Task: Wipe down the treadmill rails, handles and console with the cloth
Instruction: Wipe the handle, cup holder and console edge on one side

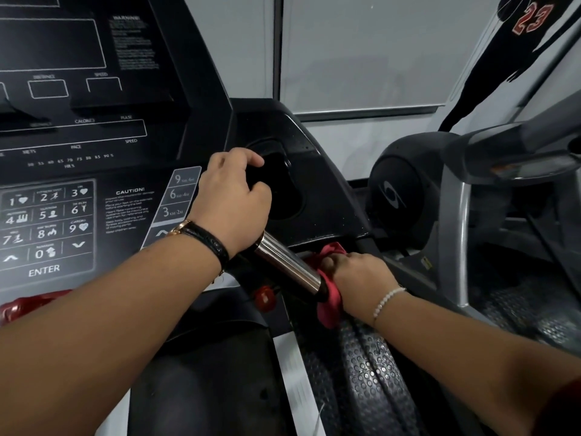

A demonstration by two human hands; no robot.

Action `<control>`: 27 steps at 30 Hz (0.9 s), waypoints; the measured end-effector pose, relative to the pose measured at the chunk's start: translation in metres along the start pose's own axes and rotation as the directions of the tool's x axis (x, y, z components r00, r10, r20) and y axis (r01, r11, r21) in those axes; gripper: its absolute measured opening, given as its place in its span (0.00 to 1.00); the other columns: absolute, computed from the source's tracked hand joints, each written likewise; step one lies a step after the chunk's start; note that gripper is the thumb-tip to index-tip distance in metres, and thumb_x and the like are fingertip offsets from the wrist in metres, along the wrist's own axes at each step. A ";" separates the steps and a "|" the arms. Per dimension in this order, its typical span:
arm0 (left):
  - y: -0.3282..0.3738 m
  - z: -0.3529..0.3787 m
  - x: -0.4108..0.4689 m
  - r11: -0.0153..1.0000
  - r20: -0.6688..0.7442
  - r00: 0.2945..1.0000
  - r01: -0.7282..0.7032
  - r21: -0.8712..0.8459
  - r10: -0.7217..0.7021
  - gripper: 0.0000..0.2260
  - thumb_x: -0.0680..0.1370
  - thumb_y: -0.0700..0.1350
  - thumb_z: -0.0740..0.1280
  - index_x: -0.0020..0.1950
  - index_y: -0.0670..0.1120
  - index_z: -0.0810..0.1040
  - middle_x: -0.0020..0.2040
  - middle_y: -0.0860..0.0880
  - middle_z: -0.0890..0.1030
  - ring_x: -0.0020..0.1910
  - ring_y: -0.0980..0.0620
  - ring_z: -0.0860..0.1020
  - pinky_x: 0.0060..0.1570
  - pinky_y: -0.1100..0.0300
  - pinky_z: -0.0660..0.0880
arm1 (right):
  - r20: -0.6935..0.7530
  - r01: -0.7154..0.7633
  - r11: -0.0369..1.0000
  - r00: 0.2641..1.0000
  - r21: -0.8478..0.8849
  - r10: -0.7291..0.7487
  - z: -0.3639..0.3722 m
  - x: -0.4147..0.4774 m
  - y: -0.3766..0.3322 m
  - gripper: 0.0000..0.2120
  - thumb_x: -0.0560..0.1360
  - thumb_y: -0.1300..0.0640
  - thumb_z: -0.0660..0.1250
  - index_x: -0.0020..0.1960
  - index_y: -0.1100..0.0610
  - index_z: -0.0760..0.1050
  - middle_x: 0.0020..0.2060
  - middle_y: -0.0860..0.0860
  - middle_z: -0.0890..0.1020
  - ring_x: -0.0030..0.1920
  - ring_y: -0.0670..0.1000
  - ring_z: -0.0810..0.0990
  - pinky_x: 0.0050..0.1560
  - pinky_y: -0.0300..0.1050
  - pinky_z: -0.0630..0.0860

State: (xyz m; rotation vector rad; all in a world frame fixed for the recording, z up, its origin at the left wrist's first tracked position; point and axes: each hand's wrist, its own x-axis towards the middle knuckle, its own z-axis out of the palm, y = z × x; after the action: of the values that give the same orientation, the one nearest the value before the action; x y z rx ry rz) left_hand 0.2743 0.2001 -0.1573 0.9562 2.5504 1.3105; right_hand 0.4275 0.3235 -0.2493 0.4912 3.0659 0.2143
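From the head camera we look down over the treadmill's console (94,146), its dark panel filling the upper left, with a numbered keypad (47,228) at its lower left and a deep black cup holder (284,187) sunk into its right end. Our left hand (234,199) lies at the near edge of that cup holder, fingers curled over the dark recess; we cannot tell whether they grip the rim or only rest there. A watch (201,237) on a black strap circles that wrist. Just below the wrist a chrome handle (289,262) slants down to the right. At its lower black end our right hand (361,278) is closed around the red cloth (331,302), which is wrapped about the handle, one fold showing above the knuckles and another hanging below the wrist. A bracelet (388,298) of pale beads sits on that wrist. Left of the cloth, a small red knob (264,297) shows under the console. Beneath the right forearm runs a studded black foot rail (371,372). A second machine (456,196) in grey stands to the right, and a black wall figure (522,29) bears a red 23.
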 end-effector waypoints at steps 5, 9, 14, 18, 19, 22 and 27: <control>0.003 -0.002 -0.001 1.000 0.010 1.000 0.013 0.015 -0.013 0.11 0.76 0.46 0.61 0.55 0.60 0.66 0.58 0.59 0.63 0.54 0.48 0.74 0.46 0.52 0.77 | 0.151 -0.021 0.998 0.989 0.051 0.013 -0.011 0.004 -0.003 0.14 0.74 0.57 0.65 0.59 0.53 0.72 0.54 0.51 0.78 0.51 0.54 0.79 0.48 0.46 0.76; 0.004 -0.004 -0.001 1.000 0.003 1.000 0.020 0.023 -0.020 0.13 0.76 0.46 0.61 0.57 0.59 0.67 0.59 0.58 0.63 0.56 0.49 0.73 0.50 0.52 0.77 | 0.264 -0.090 0.988 0.963 0.123 0.055 -0.037 0.005 -0.005 0.08 0.73 0.61 0.60 0.50 0.55 0.75 0.44 0.52 0.78 0.51 0.55 0.79 0.49 0.44 0.74; 0.002 -0.002 -0.001 1.000 0.005 1.000 0.026 0.006 -0.026 0.12 0.75 0.45 0.61 0.55 0.60 0.66 0.58 0.59 0.63 0.56 0.50 0.71 0.48 0.55 0.75 | 0.001 -0.082 0.582 0.991 0.809 0.137 -0.034 -0.020 -0.029 0.19 0.63 0.61 0.62 0.53 0.54 0.76 0.49 0.47 0.78 0.50 0.41 0.77 0.49 0.27 0.69; -0.001 -0.001 0.001 0.999 0.017 0.999 0.032 -0.009 -0.032 0.12 0.76 0.46 0.61 0.54 0.60 0.66 0.59 0.58 0.63 0.55 0.50 0.72 0.45 0.55 0.75 | -0.089 0.033 0.619 0.994 0.785 0.061 -0.035 -0.022 -0.054 0.44 0.61 0.35 0.67 0.72 0.49 0.56 0.67 0.41 0.62 0.67 0.38 0.61 0.67 0.33 0.60; -0.001 0.000 0.002 0.999 0.017 0.999 0.029 -0.015 -0.028 0.12 0.76 0.46 0.61 0.54 0.60 0.66 0.59 0.58 0.64 0.54 0.50 0.73 0.44 0.55 0.75 | -0.084 0.018 0.673 0.994 0.739 0.066 -0.034 -0.016 -0.051 0.47 0.60 0.31 0.66 0.72 0.49 0.56 0.67 0.41 0.63 0.67 0.39 0.62 0.67 0.34 0.61; -0.001 0.001 0.002 1.000 -0.015 1.000 -0.013 0.009 0.014 0.12 0.75 0.45 0.62 0.55 0.59 0.68 0.58 0.59 0.63 0.57 0.51 0.70 0.52 0.53 0.74 | -0.127 0.059 0.667 0.991 0.743 0.053 -0.034 0.006 -0.039 0.41 0.60 0.24 0.59 0.63 0.50 0.69 0.54 0.45 0.77 0.54 0.45 0.77 0.55 0.41 0.73; -0.001 -0.001 0.002 0.998 -0.031 0.999 -0.035 0.051 0.037 0.14 0.75 0.45 0.62 0.59 0.57 0.69 0.58 0.60 0.62 0.61 0.54 0.65 0.62 0.50 0.69 | -0.095 -0.002 0.278 0.937 0.961 0.336 -0.019 0.027 -0.030 0.23 0.66 0.31 0.58 0.31 0.51 0.72 0.25 0.45 0.75 0.29 0.44 0.75 0.36 0.49 0.75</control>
State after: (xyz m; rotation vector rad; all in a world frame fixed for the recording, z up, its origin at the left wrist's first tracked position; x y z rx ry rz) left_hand 0.2720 0.2005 -0.1568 1.0035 2.6139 1.2858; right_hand 0.3919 0.3007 -0.2344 0.8465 2.9624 -1.8663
